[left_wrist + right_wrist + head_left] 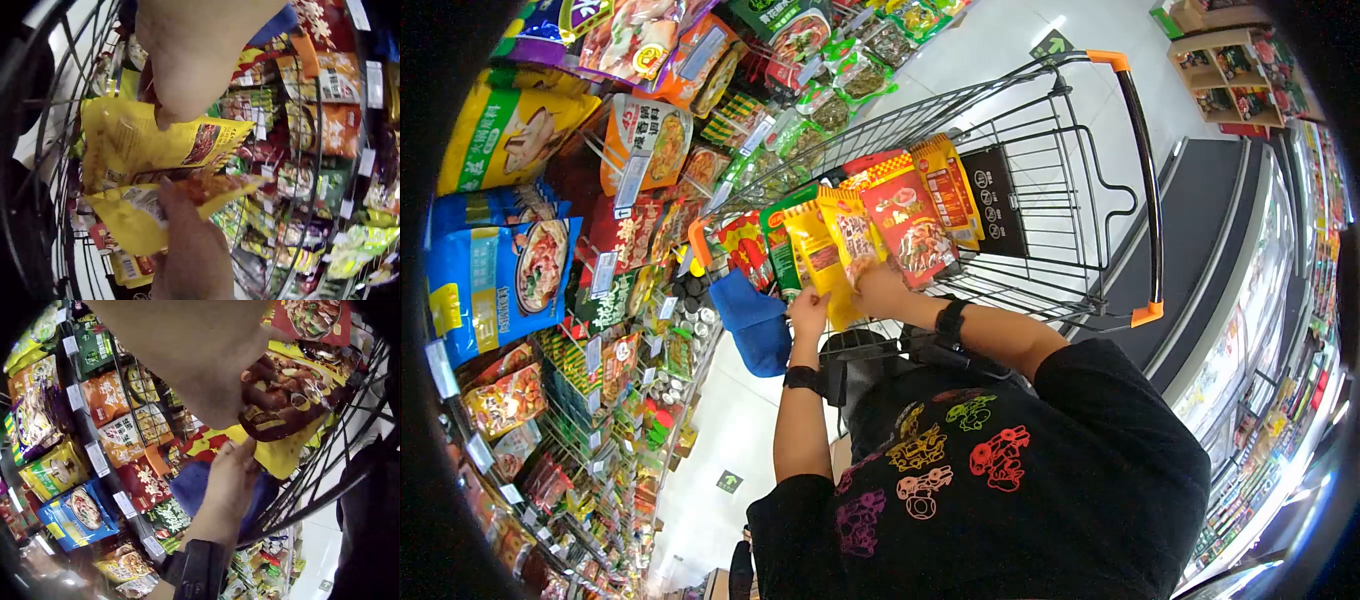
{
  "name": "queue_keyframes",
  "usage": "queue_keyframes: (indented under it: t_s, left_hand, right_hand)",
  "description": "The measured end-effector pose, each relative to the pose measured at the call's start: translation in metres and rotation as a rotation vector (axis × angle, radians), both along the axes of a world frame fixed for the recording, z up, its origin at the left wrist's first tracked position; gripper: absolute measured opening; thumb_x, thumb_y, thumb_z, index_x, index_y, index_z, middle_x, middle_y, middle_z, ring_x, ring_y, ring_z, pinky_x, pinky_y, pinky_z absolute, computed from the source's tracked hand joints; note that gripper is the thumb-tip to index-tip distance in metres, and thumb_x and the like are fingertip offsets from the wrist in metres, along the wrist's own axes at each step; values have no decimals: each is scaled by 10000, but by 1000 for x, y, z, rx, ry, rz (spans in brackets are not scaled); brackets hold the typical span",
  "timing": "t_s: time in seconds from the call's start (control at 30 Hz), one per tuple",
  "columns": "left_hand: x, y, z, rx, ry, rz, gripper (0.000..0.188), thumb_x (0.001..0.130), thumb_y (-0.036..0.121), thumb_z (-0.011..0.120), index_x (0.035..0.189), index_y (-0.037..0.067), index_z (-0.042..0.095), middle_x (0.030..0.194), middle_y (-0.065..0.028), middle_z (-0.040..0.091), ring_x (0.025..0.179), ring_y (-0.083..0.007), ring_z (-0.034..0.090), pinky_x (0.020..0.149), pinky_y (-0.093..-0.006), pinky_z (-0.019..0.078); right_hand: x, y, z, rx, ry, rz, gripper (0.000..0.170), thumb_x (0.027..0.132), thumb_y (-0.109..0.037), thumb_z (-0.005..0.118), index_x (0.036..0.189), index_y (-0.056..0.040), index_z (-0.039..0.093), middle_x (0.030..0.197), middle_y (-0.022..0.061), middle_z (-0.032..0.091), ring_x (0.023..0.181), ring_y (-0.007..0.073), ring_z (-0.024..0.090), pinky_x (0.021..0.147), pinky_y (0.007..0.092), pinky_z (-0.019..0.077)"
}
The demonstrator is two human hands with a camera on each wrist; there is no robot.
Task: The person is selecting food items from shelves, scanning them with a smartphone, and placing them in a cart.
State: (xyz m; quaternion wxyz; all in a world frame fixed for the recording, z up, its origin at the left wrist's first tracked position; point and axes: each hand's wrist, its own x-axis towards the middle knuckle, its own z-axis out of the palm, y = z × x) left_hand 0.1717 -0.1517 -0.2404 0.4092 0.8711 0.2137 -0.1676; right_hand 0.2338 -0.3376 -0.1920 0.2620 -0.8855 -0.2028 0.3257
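Observation:
Over the shopping cart, my left hand pinches the lower edge of a yellow seasoning packet. My right hand grips a second yellow packet with a food picture, just to its right. In the left wrist view the first packet shows printed text and a small photo, and the second packet tilts away below it. The right wrist view has the pictured packet's front under my right hand, while my left hand holds the yellow packet's edge.
In the wire cart stand a red packet, another yellow packet and a green packet. Blue cloth hangs by the cart's orange corner. Shelves of bagged foods line the left, a freezer case the right.

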Motion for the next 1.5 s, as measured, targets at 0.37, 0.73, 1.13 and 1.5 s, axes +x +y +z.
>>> queue_keyframes:
  t_s: [0.37, 0.73, 1.13, 1.5]
  left_hand:
    - [36, -93, 85, -77, -231, -270, 125, 707, 92, 576, 800, 33, 516, 753, -146, 516, 710, -321, 538, 610, -402, 421]
    - [30, -78, 81, -99, -328, -116, 117, 677, 18, 575, 749, -1, 484, 832, -136, 458, 685, -272, 503, 602, -342, 429]
    - [4, -12, 88, 42, -241, 128, 118, 774, 95, 523, 754, 17, 437, 790, -140, 520, 736, -263, 523, 632, -338, 419]
    - [5, -35, 85, 554, -135, -225, 594, 742, 283, 582, 1287, 206, 360, 1362, -130, 253, 1247, -373, 204, 959, -539, 242]
  right_hand:
    - [-3, -74, -11, 331, 1, -149, 310, 637, -294, 605, 605, 14, 602, 732, 214, 569, 933, 334, 508, 788, 385, 437]
    - [1, -47, 21, 363, -179, -110, 339, 616, -286, 604, 609, 52, 584, 928, 266, 507, 834, 375, 524, 741, 403, 448]
    - [-23, 33, 48, 170, 62, 43, 433, 696, -418, 514, 839, -31, 645, 1303, 277, 263, 1230, 422, 217, 844, 676, 254]
    - [7, 4, -20, 753, 450, 106, 247, 807, -245, 515, 804, -43, 657, 1037, 136, 572, 1109, 248, 452, 898, 360, 372]
